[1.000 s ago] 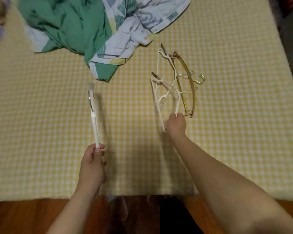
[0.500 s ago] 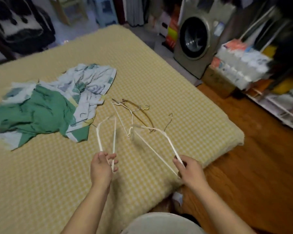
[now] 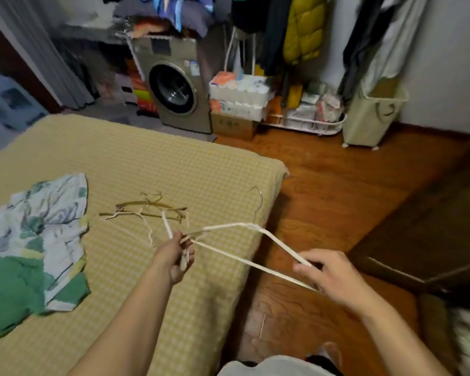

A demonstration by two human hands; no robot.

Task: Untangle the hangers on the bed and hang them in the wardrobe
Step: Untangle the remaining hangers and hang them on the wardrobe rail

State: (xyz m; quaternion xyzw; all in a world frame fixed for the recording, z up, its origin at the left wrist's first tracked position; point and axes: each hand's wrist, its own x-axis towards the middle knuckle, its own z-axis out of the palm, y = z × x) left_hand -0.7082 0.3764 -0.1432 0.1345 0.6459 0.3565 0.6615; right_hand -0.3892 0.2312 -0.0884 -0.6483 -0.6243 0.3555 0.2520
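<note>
Both hands (image 3: 174, 256) grip white hangers (image 3: 228, 226)

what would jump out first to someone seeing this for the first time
Front and centre, the right hand grips one corner of a white hanger held out over the bed's edge, while the left hand holds its other end along with a second white hanger. Behind them a tangle of gold hangers lies on the yellow checked bed, with a crumpled green and white cloth at the left.
</note>
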